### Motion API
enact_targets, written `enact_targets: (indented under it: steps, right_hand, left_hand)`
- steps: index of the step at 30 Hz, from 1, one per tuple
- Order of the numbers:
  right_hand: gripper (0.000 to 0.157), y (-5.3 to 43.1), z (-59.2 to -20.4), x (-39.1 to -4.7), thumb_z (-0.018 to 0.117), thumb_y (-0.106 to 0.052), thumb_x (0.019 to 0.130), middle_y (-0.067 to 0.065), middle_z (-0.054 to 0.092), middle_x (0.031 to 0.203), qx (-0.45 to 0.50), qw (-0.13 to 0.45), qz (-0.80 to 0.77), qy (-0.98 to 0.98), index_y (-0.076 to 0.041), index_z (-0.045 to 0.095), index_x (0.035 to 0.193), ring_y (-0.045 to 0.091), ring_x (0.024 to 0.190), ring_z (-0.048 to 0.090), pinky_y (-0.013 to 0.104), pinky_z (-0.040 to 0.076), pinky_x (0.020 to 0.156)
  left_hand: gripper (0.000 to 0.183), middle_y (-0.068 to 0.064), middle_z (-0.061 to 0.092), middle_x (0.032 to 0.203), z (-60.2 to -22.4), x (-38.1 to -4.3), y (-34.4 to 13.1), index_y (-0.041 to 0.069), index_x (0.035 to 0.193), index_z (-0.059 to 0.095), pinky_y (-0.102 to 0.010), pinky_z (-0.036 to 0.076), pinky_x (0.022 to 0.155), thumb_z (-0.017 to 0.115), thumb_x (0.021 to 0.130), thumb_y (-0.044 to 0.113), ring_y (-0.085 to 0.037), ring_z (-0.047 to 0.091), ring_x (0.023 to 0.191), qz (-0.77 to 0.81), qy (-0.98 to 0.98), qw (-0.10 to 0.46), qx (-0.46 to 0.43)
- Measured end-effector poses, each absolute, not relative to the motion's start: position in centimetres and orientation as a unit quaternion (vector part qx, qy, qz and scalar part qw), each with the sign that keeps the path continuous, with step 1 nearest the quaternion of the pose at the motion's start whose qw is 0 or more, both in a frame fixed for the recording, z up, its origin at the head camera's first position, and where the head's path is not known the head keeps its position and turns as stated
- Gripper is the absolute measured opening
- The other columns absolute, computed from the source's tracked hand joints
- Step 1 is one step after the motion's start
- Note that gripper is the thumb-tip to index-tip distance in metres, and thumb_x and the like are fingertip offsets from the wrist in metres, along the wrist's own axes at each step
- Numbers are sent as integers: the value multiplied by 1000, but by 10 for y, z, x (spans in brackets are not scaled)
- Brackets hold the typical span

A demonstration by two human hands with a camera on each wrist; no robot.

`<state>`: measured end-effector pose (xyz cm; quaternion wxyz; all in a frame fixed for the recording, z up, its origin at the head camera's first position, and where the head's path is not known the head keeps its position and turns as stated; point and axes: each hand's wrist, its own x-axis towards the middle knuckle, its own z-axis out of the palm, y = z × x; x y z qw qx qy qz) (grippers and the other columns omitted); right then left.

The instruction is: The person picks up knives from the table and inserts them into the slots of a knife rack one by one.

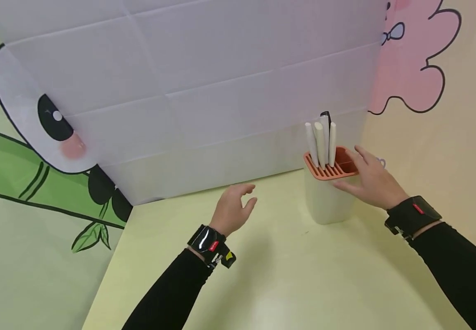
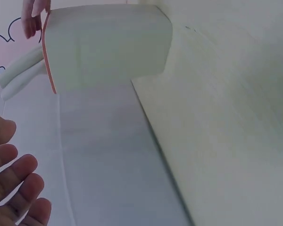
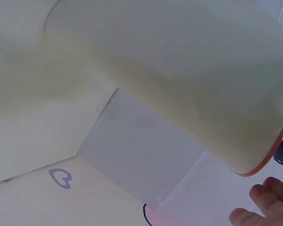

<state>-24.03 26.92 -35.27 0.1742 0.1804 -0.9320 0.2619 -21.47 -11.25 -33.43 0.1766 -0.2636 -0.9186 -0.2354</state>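
Observation:
A pale knife holder (image 1: 328, 204) with an orange slotted lid (image 1: 329, 174) stands upright toward the right of the table. Several white knife handles (image 1: 319, 140) rise from its slots, with a black-tipped handle (image 1: 325, 113) behind them. My right hand (image 1: 374, 181) is at the lid's right edge, thumb apart from the fingers; in the right wrist view its fingertips (image 3: 257, 192) show close below the orange rim. To the left, my left hand (image 1: 232, 210) hovers over the table holding nothing, fingers loosely bent. The holder (image 2: 104, 47) lies beyond these fingers in the left wrist view.
The pale yellow table (image 1: 279, 275) meets a light printed wall covering (image 1: 221, 114) right behind the holder. A panda and bamboo print (image 1: 48, 133) is on the left, a pink figure (image 1: 415, 68) on the right. Both wrists wear black straps (image 1: 414, 215).

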Motion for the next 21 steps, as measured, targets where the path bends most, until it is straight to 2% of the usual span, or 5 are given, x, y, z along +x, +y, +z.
enact_targets:
  steps: [4, 7, 14, 18, 21]
  right_hand:
    - [90, 272, -349, -235, 76, -48, 82, 24, 21, 156, 194, 209, 259, -923, -15, 31, 153, 50, 136, 27, 75, 33, 92]
    - [92, 277, -349, -232, 79, -45, 80, 25, 25, 154, 206, 229, 247, -919, -16, 32, 153, 50, 135, 29, 74, 34, 92]
    - [92, 282, -369, -227, 86, -39, 71, 25, 43, 142, 274, 277, 202, -899, 0, 45, 143, 47, 128, 40, 65, 35, 99]
    - [84, 277, -396, -216, 86, -43, 70, 24, 52, 134, 303, 268, 172, -898, 2, 54, 134, 45, 124, 45, 65, 38, 96]
    - [81, 271, -419, -205, 80, -52, 74, 23, 55, 132, 307, 225, 163, -910, -1, 58, 132, 43, 124, 47, 68, 38, 94]
  left_hand:
    - [32, -9, 67, 111, -337, -204, -148, 3, 120, 67, -39, 49, 92, 70, 91, 16, -26, 58, 109, -178, -928, 206, -255]
    - [32, -8, 66, 111, -341, -193, -174, 4, 117, 68, -39, 50, 89, 72, 89, 18, -26, 57, 107, -149, -932, 221, -245]
    - [41, -12, 65, 113, -358, -168, -228, 3, 117, 68, -45, 49, 90, 78, 83, 23, -31, 57, 109, -110, -942, 239, -210]
    - [51, -17, 63, 120, -376, -152, -248, 2, 121, 67, -54, 46, 92, 80, 81, 31, -36, 54, 113, -100, -957, 215, -167]
    - [64, -22, 58, 128, -394, -140, -254, 5, 128, 63, -61, 43, 92, 78, 80, 44, -42, 51, 118, -84, -973, 171, -131]
